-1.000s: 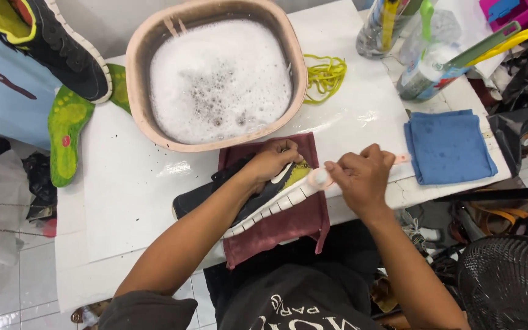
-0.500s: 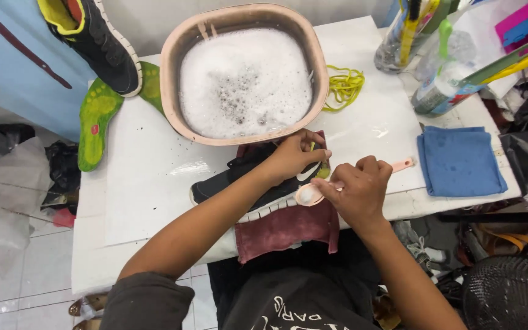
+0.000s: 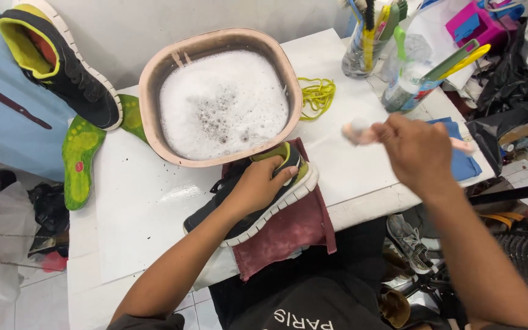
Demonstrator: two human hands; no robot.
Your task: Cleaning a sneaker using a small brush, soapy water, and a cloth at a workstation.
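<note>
The left hand (image 3: pixel 262 183) lies on a black shoe (image 3: pixel 248 198) with a white sole and a yellow-green lining. The fingers are spread over the top of the shoe and press it down; the thumb reaches toward the heel opening. The shoe lies on its side on a dark red cloth (image 3: pixel 288 235), which hangs over the front edge of the white table (image 3: pixel 141 208), just in front of the basin.

The right hand (image 3: pixel 415 146) is raised above the right part of the table. Its fingers are closed around a small brush (image 3: pixel 361 131) with a pinkish handle; the foamy head points to the left and looks blurred.

Behind the shoe stands a beige basin (image 3: pixel 154 79) full of soapy water. The second shoe (image 3: pixel 56 61) of the pair leans against the wall at the left, and two green insoles (image 3: pixel 80 156) lie beside the basin. Yellow laces (image 3: pixel 317 95) lie to the right of the basin. A blue cloth (image 3: pixel 462 162) lies under the right hand, partly hidden.
</note>
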